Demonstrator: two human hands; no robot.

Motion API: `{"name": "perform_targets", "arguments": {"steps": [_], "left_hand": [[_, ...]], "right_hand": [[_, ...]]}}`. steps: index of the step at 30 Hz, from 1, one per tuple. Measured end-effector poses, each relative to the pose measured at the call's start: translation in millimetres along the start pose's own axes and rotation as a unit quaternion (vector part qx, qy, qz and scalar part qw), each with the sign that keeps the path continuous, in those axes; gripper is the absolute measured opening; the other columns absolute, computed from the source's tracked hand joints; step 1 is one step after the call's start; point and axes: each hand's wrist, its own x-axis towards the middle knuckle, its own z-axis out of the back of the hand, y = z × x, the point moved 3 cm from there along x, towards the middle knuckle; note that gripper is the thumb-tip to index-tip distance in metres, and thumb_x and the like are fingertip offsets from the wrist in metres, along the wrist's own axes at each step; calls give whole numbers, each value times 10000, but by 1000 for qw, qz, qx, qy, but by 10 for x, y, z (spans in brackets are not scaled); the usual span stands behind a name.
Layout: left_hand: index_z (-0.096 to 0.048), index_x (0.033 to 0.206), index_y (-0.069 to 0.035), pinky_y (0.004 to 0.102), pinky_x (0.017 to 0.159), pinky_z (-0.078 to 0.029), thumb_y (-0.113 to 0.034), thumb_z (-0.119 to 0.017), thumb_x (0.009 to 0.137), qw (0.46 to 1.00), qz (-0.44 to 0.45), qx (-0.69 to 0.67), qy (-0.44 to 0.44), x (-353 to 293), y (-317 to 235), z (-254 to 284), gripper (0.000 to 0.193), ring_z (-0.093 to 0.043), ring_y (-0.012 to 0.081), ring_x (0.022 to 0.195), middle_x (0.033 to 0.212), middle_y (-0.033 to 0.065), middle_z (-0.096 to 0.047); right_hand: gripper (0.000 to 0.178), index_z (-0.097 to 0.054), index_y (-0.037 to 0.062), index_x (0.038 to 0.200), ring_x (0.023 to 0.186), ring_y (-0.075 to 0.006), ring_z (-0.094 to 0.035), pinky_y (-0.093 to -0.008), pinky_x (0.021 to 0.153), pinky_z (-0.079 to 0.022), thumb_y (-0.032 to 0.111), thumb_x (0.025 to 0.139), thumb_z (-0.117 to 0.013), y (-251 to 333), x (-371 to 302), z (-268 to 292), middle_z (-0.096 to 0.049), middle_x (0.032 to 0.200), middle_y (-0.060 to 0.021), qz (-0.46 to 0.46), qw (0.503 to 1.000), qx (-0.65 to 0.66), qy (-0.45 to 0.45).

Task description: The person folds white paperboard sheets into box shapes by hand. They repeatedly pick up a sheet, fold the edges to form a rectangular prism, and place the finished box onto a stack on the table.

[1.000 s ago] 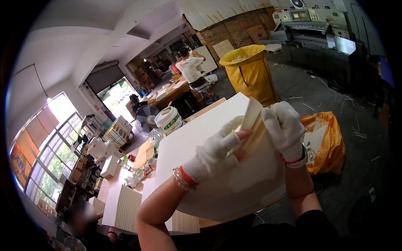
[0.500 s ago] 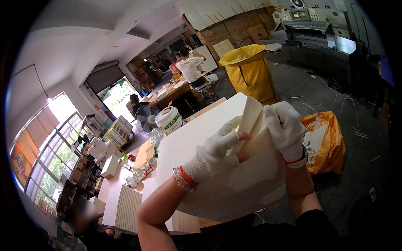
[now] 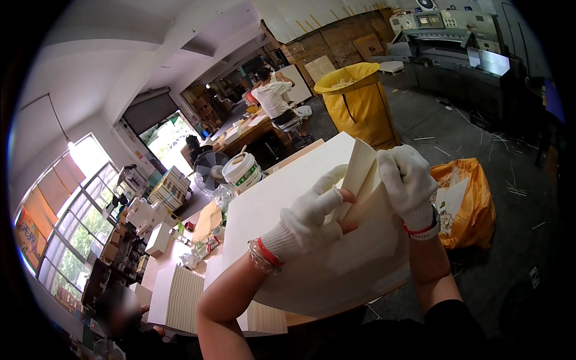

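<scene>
A large stack of white paper sheets (image 3: 270, 186) lies before me on the table, its far right corner bent up and its layers fanned apart. My left hand (image 3: 309, 219), in a white knit glove with some bare fingertips, is wrapped round the bent-up flap (image 3: 359, 165). At the right edge of the sheets my gloved right hand (image 3: 408, 180) is closed, its knuckles up and its thumb pressed on the paper. The near edge of the top sheets bows downward below my hands. How many layers each hand holds is hidden.
Pleated paper stacks (image 3: 177, 297) and a white bucket (image 3: 242, 170) are to the left, near a fan (image 3: 210, 171). An orange bag of scraps (image 3: 474, 210) and a yellow bag (image 3: 354, 108) stand right. One person (image 3: 120, 312) is near left; another (image 3: 274, 96) sits farther back.
The layers between my hands are fanned slightly differently. Both hands keep their grip in nearly the same place.
</scene>
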Motion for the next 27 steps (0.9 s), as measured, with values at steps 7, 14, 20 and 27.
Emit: {"name": "perform_targets", "arguments": {"steps": [7,14,20,27], "left_hand": [[-609,1152,-45,338,902,-497,80,-684,738,999,-4,4,43,11,-71,34,439,-590,346,1137,1401,202,-503],[-622,1084,-41,357,929,-496,2,-779,731,1000,-3,-13,1,5,-46,12,388,-586,351,1140,1390,199,-514],[-620,1039,-42,343,945,-494,-4,-780,748,1000,-8,-20,-11,1,-32,15,335,-590,341,1144,1389,212,-513],[-638,1051,-58,345,921,-500,-30,-803,741,995,65,-47,56,42,-92,52,353,-593,321,1153,1369,195,-524]], "right_hand": [[133,-624,-11,801,610,-254,-514,-368,585,-440,74,902,-639,48,26,18,-451,625,-90,-123,991,34,47],[109,-633,-11,819,601,-262,-505,-383,574,-429,61,900,-632,22,5,1,-469,654,-93,-52,998,24,5],[78,-642,-13,842,608,-262,-511,-378,577,-431,44,893,-629,44,-1,32,-489,698,-94,-32,999,23,8],[41,-640,-24,866,610,-257,-507,-372,573,-428,13,879,-629,22,-5,29,-479,688,-96,-76,996,31,25]]}}
